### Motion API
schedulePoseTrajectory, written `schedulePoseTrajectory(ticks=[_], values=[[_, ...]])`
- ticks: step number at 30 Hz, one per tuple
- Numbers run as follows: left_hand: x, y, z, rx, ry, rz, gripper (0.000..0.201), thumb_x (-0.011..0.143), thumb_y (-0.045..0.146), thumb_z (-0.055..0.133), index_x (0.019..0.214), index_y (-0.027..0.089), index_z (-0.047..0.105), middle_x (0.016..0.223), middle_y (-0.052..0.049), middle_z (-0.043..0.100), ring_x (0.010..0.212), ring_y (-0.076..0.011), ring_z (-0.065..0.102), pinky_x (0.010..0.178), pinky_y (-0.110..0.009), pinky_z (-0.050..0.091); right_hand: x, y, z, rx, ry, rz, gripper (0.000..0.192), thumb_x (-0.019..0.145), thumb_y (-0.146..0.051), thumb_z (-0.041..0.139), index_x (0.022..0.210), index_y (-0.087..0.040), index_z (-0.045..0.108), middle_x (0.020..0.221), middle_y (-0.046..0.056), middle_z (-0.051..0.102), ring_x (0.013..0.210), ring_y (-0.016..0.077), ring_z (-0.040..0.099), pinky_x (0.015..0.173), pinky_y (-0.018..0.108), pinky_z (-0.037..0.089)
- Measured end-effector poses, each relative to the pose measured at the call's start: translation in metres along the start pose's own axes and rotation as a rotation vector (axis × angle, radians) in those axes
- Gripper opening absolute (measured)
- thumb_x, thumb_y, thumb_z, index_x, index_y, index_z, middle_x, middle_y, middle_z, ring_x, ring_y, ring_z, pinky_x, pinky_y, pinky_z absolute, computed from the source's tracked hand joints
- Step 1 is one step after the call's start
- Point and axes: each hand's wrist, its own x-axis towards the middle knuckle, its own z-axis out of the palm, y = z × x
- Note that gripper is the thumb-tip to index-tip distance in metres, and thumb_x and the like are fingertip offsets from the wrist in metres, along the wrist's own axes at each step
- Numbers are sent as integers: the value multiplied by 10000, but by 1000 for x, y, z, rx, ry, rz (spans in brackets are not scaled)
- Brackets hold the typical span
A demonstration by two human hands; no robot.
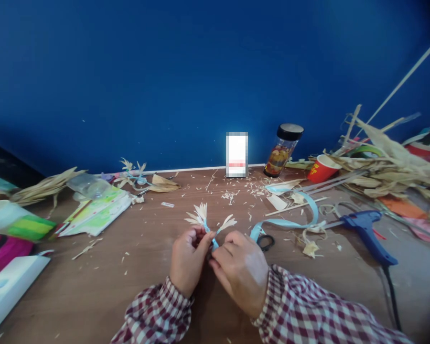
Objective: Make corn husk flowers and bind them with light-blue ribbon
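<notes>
My left hand [189,255] pinches the wrapped stem of a corn-husk flower [202,215], whose pale strips fan out above my fingers. A second, smaller husk bloom [228,222] branches off to the right. Light-blue ribbon covers the stem. Close against it, my right hand [241,272] is closed at the lower stem; its fingertips are partly hidden, but blue shows at them. From behind the right hand a loose light-blue ribbon [290,223] curls away across the table. Black scissor handles [265,242] lie just beyond that hand.
A blue glue gun [370,234] lies on the right, its cord running toward me. Behind it are heaped dry husks [376,177], a red paper cup [322,168] and a tilted jar [283,150]. A white power strip [16,291] sits at left. Husk scraps litter the table [143,282].
</notes>
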Motion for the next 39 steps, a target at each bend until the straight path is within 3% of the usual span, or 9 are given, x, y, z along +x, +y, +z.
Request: schedulePoseTrajectory(ticks=[8, 11, 15, 20, 24, 27, 30, 35, 39], values=[[-2, 0, 0, -35, 83, -20, 188, 681, 358, 612, 679, 177, 562, 580, -3, 606, 560, -148, 558, 545, -240, 437, -3, -4, 13, -167, 30, -105, 120, 797, -123, 536, 682, -149, 561, 643, 40, 567, 751, 195, 471, 603, 336, 320], [1, -4, -3, -80, 128, -37, 207, 673, 368, 621, 698, 167, 582, 592, -4, 613, 553, -135, 557, 543, -233, 435, -3, -8, 10, -134, -23, -225, 144, 782, -284, 588, 750, -143, 579, 690, 44, 577, 769, 203, 474, 602, 335, 343], [11, -6, -8, -402, 194, -109, 222, 652, 352, 645, 712, 154, 566, 585, 19, 592, 519, -100, 539, 523, -214, 430, -6, -11, -5, -45, 30, -431, 275, 779, -427, 554, 731, -158, 581, 737, 54, 599, 737, 195, 496, 550, 310, 340], [19, 4, -14, -689, 187, -135, 208, 628, 273, 688, 717, 144, 550, 636, 15, 619, 550, -88, 570, 527, -196, 439, -12, -4, -32, 188, 123, -693, 198, 828, -201, 491, 638, -218, 542, 633, -20, 593, 563, 108, 492, 495, 256, 320], [16, 15, -15, -762, 163, -117, 208, 607, 247, 711, 708, 132, 570, 643, 2, 630, 573, -93, 583, 542, -198, 457, -4, 6, -44, 382, 226, -310, 64, 810, -251, 509, 803, -212, 559, 818, 39, 629, 771, 159, 563, 688, 287, 423], [13, 22, -15, -754, 169, -87, 186, 634, 259, 695, 712, 135, 581, 652, -4, 641, 571, -86, 578, 518, -180, 445, 1, 16, -44, 343, 75, 5, 281, 788, -327, 543, 1034, -190, 536, 991, 82, 606, 930, 216, 539, 791, 356, 426], [11, 27, -17, -737, 215, -58, 189, 630, 268, 696, 720, 139, 591, 663, -10, 651, 576, -93, 583, 502, -178, 440, -1, 25, -47, 368, -104, 63, 413, 779, -395, 545, 1140, -200, 496, 1037, 74, 603, 954, 220, 543, 806, 364, 433], [10, 32, -15, -737, 209, 10, 227, 608, 262, 703, 781, 137, 625, 755, -40, 672, 710, -154, 620, 653, -273, 492, 8, 31, -63, 562, -103, 199, 305, 843, -353, 451, 1096, -208, 538, 1001, 58, 630, 892, 179, 580, 752, 301, 452], [9, 36, -10, -697, 181, -7, 219, 623, 275, 693, 784, 142, 626, 743, -30, 666, 678, -128, 608, 636, -241, 480, 21, 28, -60, 749, -198, 229, 215, 825, -314, 478, 935, -182, 606, 765, 28, 670, 667, 136, 598, 606, 241, 458]])
